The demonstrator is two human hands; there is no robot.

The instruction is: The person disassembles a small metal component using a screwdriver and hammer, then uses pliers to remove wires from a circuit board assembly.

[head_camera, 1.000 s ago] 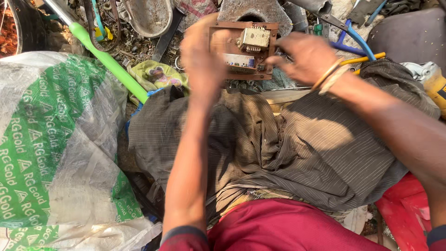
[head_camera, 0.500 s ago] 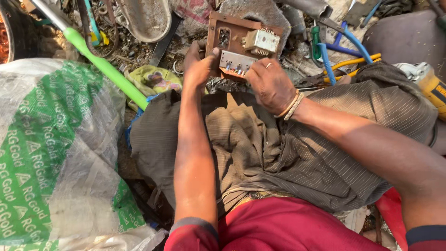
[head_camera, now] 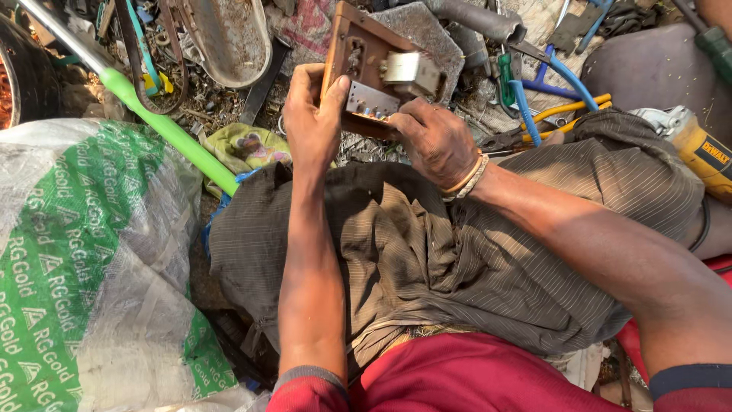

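A brown rusty circuit board (head_camera: 358,53) with a grey metal block and a small silver part on it is held upright above my lap. My left hand (head_camera: 311,122) grips its left edge. My right hand (head_camera: 436,143), with bangles on the wrist, holds its lower right side, fingers pressed against the silver part. Both forearms stretch out over my brown striped trousers (head_camera: 427,259).
A white and green woven sack (head_camera: 84,259) lies at the left. A green-handled rod (head_camera: 168,130) slants beside it. Scrap metal, a grey pipe (head_camera: 480,19), blue and yellow pliers (head_camera: 549,91) and a yellow power tool (head_camera: 701,149) crowd the ground ahead.
The board has been drawn closer and tilted more upright. My right hand has slid from the board's right edge onto its lower face; my left hand keeps its grip.
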